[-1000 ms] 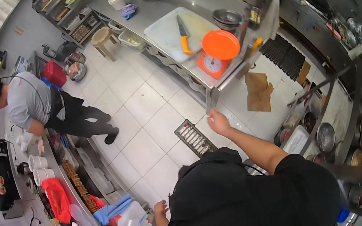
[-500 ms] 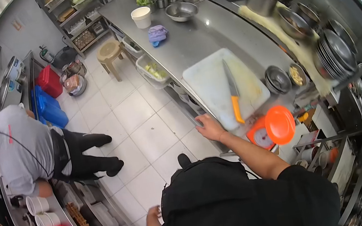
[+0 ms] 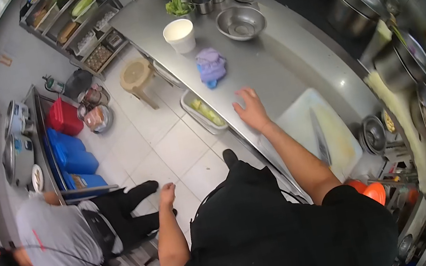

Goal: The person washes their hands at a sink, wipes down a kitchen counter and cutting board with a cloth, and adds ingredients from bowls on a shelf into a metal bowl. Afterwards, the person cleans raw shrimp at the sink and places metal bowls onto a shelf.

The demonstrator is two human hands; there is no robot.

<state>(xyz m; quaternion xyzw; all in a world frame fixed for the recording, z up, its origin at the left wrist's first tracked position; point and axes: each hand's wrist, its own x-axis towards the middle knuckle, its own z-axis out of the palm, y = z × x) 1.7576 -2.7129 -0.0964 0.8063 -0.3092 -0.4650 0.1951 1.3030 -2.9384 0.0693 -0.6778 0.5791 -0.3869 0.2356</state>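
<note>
Right hand (image 3: 250,109): fingers spread, grip released, over the front edge of the steel table (image 3: 275,65); surface contact indeterminate. Left hand (image 3: 167,197): fingers curled, exact closure indeterminate, over the aisle floor (image 3: 178,159). Open room: steel surface between right hand and large metal bowl (image 3: 241,24). Purple cloth (image 3: 211,66): just beyond right fingertips, near front edge; long axis oblique to that edge, blue end nearest it. Knife (image 3: 320,134): on cutting board (image 3: 342,136), blade tip toward far end of table.

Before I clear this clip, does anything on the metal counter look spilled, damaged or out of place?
No spill or damage stands out on the counter. The purple cloth ahead of the right hand looks slightly untidy because it is bunched up, and the cutting board has yellowish stains beside the knife.
</note>
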